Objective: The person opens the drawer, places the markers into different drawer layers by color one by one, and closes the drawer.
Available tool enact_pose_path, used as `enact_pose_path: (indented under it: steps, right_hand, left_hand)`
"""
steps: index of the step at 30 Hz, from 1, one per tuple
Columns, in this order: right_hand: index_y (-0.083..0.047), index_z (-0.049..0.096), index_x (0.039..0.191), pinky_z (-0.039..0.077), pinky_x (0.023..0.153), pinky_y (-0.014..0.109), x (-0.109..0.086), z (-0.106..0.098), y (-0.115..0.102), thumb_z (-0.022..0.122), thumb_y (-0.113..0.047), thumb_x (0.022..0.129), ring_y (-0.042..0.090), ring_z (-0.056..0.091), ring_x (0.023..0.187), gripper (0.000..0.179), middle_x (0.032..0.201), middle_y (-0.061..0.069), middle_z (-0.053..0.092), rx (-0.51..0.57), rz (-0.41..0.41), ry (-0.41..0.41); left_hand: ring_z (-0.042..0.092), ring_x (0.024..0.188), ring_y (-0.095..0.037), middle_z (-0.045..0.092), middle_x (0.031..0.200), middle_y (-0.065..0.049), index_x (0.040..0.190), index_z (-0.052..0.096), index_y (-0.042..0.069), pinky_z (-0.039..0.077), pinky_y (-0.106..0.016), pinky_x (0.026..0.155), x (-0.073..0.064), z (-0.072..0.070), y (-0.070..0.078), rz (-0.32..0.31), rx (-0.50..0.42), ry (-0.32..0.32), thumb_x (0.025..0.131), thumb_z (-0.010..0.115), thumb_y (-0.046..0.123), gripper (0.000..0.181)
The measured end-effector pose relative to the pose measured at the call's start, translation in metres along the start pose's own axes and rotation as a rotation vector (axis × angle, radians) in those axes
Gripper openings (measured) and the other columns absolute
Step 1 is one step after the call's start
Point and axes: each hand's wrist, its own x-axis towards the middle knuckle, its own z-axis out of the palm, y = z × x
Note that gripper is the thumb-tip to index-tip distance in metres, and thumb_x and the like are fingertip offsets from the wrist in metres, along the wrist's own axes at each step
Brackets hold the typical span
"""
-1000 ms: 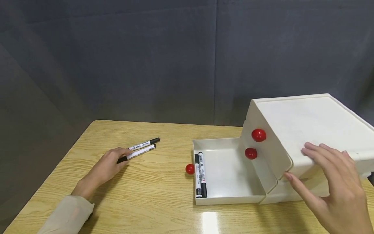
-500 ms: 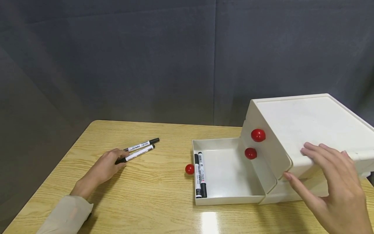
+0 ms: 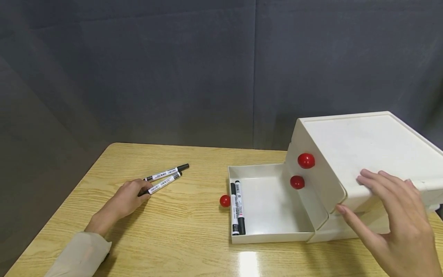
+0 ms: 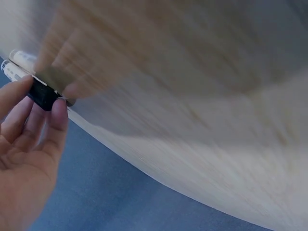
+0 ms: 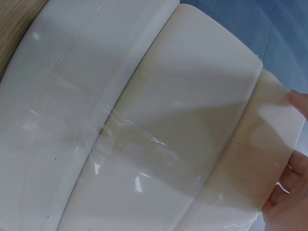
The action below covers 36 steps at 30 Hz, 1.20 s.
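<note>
Two white markers with black caps lie at the left of the table in the head view. My left hand (image 3: 129, 198) pinches the nearer marker (image 3: 163, 184) at its black end, between thumb and fingers; the left wrist view shows this black end (image 4: 42, 95) up close. Just behind it lies the farther marker (image 3: 165, 174), with its black cap pointing right. My right hand (image 3: 403, 219) rests on the near top edge of a white drawer cabinet (image 3: 373, 142), fingers over the top and thumb at the front corner.
The cabinet's lowest drawer (image 3: 273, 204) is pulled out to the left, with a red knob (image 3: 225, 200). Two more markers (image 3: 237, 207) lie side by side in it along its front wall. Two red knobs (image 3: 306, 160) mark the closed drawers above. A dark curtain (image 3: 207, 77) hangs behind the table.
The nearer marker has shifted slightly left in my left fingers, and its far end now sits closer to the farther marker. My right hand and the cabinet look the same.
</note>
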Motion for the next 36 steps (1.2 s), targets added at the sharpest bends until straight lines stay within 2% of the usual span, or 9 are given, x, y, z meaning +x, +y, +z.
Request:
enact_pose_path:
  steps: [12, 19, 26, 36]
  right_hand:
    - [0.009, 0.068, 0.107, 0.028, 0.121, 0.032, 0.000, 0.001, 0.000, 0.059, -0.067, 0.088, 0.008, 0.049, 0.134, 0.078, 0.116, 0.026, 0.067, 0.007, -0.011, 0.015]
    - [0.009, 0.068, 0.107, 0.028, 0.121, 0.035, -0.001, 0.001, 0.000, 0.060, -0.066, 0.088, 0.007, 0.049, 0.134, 0.078, 0.118, 0.025, 0.067, 0.008, -0.009, 0.021]
    - [0.008, 0.068, 0.108, 0.027, 0.121, 0.037, -0.001, 0.001, 0.000, 0.059, -0.067, 0.088, 0.009, 0.049, 0.134, 0.078, 0.118, 0.026, 0.066, 0.000, 0.003, 0.009]
    - [0.008, 0.068, 0.109, 0.027, 0.122, 0.038, 0.000, 0.000, 0.000, 0.059, -0.067, 0.088, 0.007, 0.048, 0.135, 0.078, 0.119, 0.026, 0.066, -0.001, 0.010, 0.004]
  left_hand:
    - [0.052, 0.075, -0.015, 0.064, 0.089, -0.006, 0.105, 0.071, 0.003, 0.044, -0.029, 0.064, 0.001, 0.000, 0.007, 0.004, 0.000, 0.003, 0.088, 0.070, 0.001, 0.018]
    - [0.057, 0.078, -0.017, 0.067, 0.095, -0.010, 0.108, 0.071, 0.002, 0.048, -0.030, 0.065, 0.003, -0.003, 0.016, 0.032, -0.007, 0.012, 0.088, 0.070, 0.000, 0.020]
    - [0.060, 0.082, -0.017, 0.070, 0.105, -0.012, 0.107, 0.072, 0.004, 0.051, -0.033, 0.069, 0.005, -0.004, 0.027, 0.065, 0.007, 0.053, 0.087, 0.073, 0.003, 0.020]
    - [0.065, 0.093, -0.024, 0.070, 0.115, -0.016, 0.113, 0.070, 0.004, 0.054, -0.039, 0.075, 0.011, -0.004, 0.042, 0.067, -0.002, 0.058, 0.089, 0.071, 0.005, 0.024]
